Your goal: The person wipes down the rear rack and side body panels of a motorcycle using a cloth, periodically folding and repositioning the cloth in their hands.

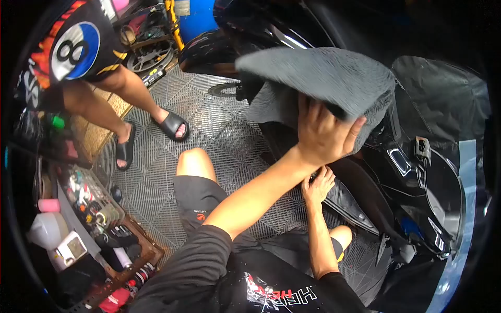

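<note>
A thick grey cloth (334, 73), folded over and partly blurred, covers part of a black motorcycle or scooter. My left hand (326, 133) is at its lower fold, fingertips hidden under the cloth and thumb outside against it. Below it, my right hand (319, 187) lies palm down at the upper end of a long black panel (347, 203), its fingers slightly apart. Further right are a silver-edged part (400, 161) and a metal bracket (421, 148).
Another person's legs (107, 99) in black slides stand at the upper left on grey grid flooring (151, 182). A rusty rack (143, 235) with a clear parts basket (86, 190) is at the lower left. Black sheeting (438, 99) hangs at the right.
</note>
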A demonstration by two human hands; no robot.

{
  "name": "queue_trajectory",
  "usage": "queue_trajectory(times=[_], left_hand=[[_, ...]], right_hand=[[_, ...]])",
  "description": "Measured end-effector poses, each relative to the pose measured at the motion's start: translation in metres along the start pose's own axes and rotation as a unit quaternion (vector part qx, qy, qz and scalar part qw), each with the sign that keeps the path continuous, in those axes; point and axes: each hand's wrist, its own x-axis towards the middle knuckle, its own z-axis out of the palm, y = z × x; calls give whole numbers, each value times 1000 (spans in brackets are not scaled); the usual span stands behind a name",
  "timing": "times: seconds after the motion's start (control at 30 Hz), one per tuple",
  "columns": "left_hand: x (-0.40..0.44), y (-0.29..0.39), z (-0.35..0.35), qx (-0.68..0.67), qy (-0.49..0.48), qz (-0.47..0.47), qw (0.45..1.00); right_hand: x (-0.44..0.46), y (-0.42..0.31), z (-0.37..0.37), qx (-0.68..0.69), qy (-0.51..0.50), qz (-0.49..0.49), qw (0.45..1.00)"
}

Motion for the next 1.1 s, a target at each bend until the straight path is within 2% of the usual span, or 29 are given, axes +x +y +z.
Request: queue_trajectory(times=[0.1,0.23,0.3,0.33,0.4,0.43,0.53,0.6,0.73,0.8,0.87,0.93,1.03,1.1], left_hand=[[-3,-52,-5,-44,45,115,991],[47,-127,-49,8,14,223,975],[82,-174,-66,-44,28,183,982],[96,-188,-84,-109,31,40,993],[108,-275,-90,-128,171,6,977],[97,-239,-119,-177,184,-45,966],[38,-197,-130,-143,227,-165,949],[-12,-166,-110,-109,186,-247,945],[-97,-118,-51,-70,28,-353,932],[-108,-107,-37,-56,-16,-367,928],[-101,-112,-34,-37,-11,-340,940],[-69,-110,-31,-39,68,-285,955],[-36,-134,-40,-13,28,-217,976],[-20,-156,-53,-27,-77,-264,961]], right_hand=[[-1,-3,2,4,-1,16,1000],[0,-5,-1,12,6,22,1000],[1,-4,-3,16,5,19,1000],[1,-5,-5,20,8,20,1000],[0,-4,-2,25,12,23,999],[0,-3,-1,24,12,27,999],[1,-3,-2,23,15,31,999],[1,-3,-1,21,19,32,999],[1,-2,0,23,17,28,999],[1,-3,-1,19,18,24,999],[2,-1,1,16,21,17,1000],[2,-2,0,18,21,18,999],[2,-2,1,23,25,19,999],[3,-3,-1,16,26,20,999]])
